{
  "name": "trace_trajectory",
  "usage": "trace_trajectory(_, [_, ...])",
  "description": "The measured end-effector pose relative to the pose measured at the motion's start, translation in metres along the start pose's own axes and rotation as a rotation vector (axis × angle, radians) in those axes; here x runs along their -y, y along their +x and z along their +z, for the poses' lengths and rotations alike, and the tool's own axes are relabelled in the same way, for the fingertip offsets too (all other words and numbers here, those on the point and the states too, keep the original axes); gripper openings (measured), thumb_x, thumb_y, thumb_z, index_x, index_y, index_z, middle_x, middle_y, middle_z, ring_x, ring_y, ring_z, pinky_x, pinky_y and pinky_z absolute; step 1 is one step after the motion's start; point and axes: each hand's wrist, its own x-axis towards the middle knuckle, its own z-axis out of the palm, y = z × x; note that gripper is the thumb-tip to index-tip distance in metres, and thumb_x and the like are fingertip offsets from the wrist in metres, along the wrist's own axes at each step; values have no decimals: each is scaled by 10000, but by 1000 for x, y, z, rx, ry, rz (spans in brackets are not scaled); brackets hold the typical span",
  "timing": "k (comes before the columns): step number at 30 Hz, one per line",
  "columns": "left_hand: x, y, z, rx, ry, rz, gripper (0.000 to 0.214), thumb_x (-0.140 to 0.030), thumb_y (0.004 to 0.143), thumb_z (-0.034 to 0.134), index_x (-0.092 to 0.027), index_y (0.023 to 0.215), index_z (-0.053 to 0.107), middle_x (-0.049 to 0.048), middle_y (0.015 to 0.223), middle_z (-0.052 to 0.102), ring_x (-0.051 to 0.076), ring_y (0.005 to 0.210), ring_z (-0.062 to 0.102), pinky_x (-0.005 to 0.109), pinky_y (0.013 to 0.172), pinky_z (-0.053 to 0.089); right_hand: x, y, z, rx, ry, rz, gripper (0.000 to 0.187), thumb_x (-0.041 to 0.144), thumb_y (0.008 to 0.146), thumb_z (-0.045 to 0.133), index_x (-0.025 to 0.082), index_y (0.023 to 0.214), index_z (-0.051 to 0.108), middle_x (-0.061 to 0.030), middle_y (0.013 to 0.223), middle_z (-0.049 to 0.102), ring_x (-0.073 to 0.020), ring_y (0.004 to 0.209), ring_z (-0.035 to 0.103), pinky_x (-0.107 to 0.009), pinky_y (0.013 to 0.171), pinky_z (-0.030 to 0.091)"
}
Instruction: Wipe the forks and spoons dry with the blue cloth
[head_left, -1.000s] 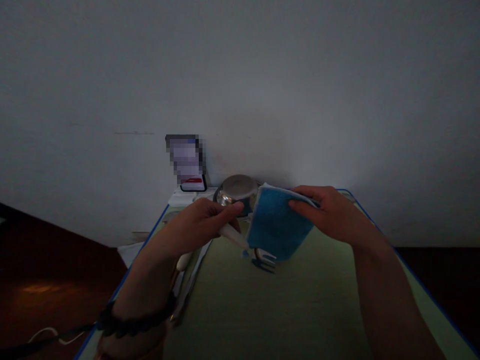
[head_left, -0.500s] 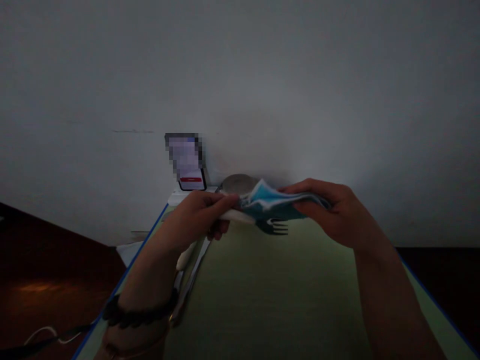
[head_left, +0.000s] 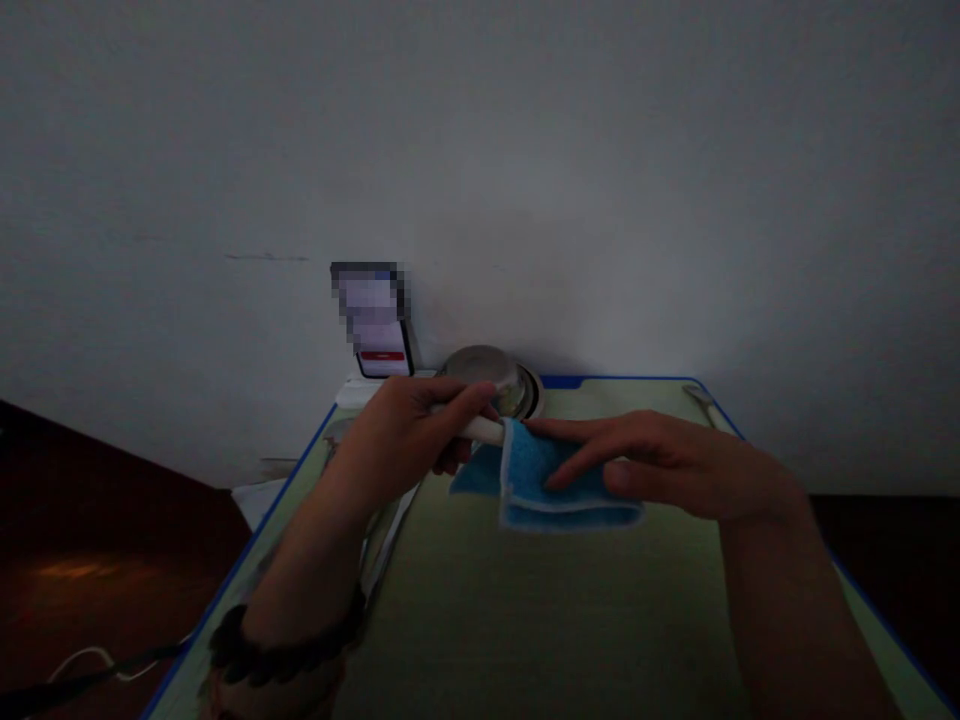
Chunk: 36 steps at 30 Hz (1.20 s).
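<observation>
Head view: in front of the bowl (head_left: 478,362), the left hand (head_left: 424,425) pinches the fork (head_left: 484,430) between its fingers. The cloth (head_left: 577,515), in front of the bowl and to its right, now folds over the tines, bare a moment ago, so they are probably covered on both sides. The right hand (head_left: 667,460) lies on it, fingers spread; whether they grip, I cannot tell.

Faces a grey wall (head_left: 480,150) with a thin scratch (head_left: 267,258) at left and a faint brownish smudge (head_left: 502,250) low in the middle. Has a pale green table (head_left: 547,620), rimmed in blue, close against it. Drops to reddish-brown floor (head_left: 82,520) at left, with a warm shine (head_left: 90,571), and into near-black at right. Looks dim throughout.
</observation>
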Motion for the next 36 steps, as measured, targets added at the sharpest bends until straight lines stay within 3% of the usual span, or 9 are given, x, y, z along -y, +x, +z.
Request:
trace_trajectory(2, [1,-1,1,-3,36,21,349,-445,811,495,-158,751,683,-25,431,553,90,375,495,173,372,376,-2,0,-1,-12,23,20,353,399,890,363,265,1036,655,-11,1338,472,-186,1017,574,-277,747,469])
trace_trajectory(4, [1,-2,2,-15,46,31,356,-447,814,488,-156,758,685,-25,425,552,91,372,495,172,368,372,-4,5,1,-110,5,64,352,388,896,347,266,1025,651,-12,1226,573,-170,967,590,-276,741,471])
trace_trajectory(7, [-1,-3,4,-14,48,45,362,-451,818,483,-157,755,686,-26,421,552,93,374,506,172,374,383,-7,16,7,-275,-24,76,261,343,848,470,234,1033,618,-20,1017,660,-156,888,607,-294,763,472])
trace_trajectory(9, [-3,-3,5,-6,48,56,361,-452,821,482,-162,745,684,-29,421,552,95,378,516,172,383,395,-7,22,12,-335,5,76,253,329,811,530,215,1026,600,-23,972,664,-152,866,613,-303,771,476])
trace_trajectory(15, [-6,-4,6,-2,47,62,350,-444,823,484,-172,711,673,-36,413,547,92,364,506,169,367,383,-8,26,15,-333,-95,95,185,334,797,548,211,898,642,-5,877,673,-131,776,613,-271,702,468])
trace_trajectory(23, [0,-2,3,-38,63,8,332,-443,810,503,-176,754,692,-36,404,543,84,352,497,161,350,371,-7,20,10,-540,-223,35,164,324,825,516,212,893,615,-4,843,645,-128,749,579,-248,658,445])
trace_trajectory(29, [-3,-2,4,-108,31,3,300,-395,811,519,-166,738,698,-39,398,542,78,347,507,153,346,367,-6,19,13,-339,-227,-102,110,292,823,535,202,858,586,-32,1069,580,-152,967,541,-291,843,410])
trace_trajectory(34, [-10,-6,6,-152,-29,39,266,-352,815,518,-176,729,697,-49,384,525,76,341,498,150,346,374,-7,24,19,-394,-170,30,387,377,779,582,218,1115,475,-45,1070,584,-169,917,556,-301,759,437])
trace_trajectory(36, [-10,-7,6,-152,-34,52,267,-361,814,520,-176,732,695,-48,386,526,81,348,503,155,351,382,-7,24,18,-331,-205,70,389,420,799,541,222,1129,487,-44,1043,600,-170,872,566,-301,723,436])
